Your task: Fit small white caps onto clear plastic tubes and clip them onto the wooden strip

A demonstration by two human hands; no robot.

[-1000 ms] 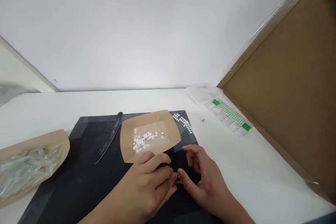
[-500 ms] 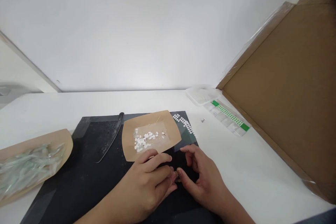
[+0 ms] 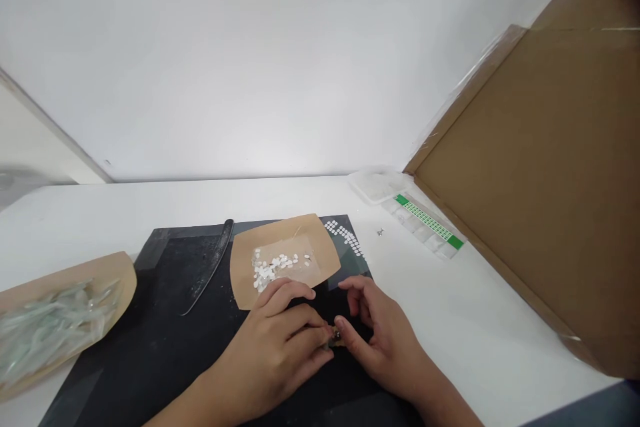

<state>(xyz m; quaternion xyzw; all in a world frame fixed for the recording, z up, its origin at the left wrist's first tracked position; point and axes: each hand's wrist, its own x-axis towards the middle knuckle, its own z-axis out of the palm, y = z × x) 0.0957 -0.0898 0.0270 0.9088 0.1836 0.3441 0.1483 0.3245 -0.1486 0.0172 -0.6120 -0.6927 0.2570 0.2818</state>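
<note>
My left hand (image 3: 277, 350) is closed, its fingertips pinching a small brownish piece (image 3: 336, 337) with a dark, shiny spot. Most of that piece is hidden by the fingers, so I cannot make out its kind. My right hand (image 3: 383, 333) has its thumb against or just beside the piece, while its index finger stays apart from the thumb and the other fingers curl. Just beyond both hands, a brown paper tray (image 3: 285, 233) holds a clear sheet with many small white oval bits (image 3: 267, 270). Under the hands is a black mat (image 3: 165, 340).
A dark curved blade-like tool (image 3: 213, 267) lies on the mat. At left, another paper tray (image 3: 127, 267) holds clear greenish plastic packets. White oval stickers (image 3: 345, 237), small metal bits (image 3: 380, 231), a green-striped clear strip (image 3: 425, 220) and a translucent lid (image 3: 373, 183) sit rightward, beside a cardboard box (image 3: 525, 180).
The camera view has shifted slightly. Between my fingers, more of the small brownish piece shows now, with its dark spot visible. Both hands stay in nearly the same place.
</note>
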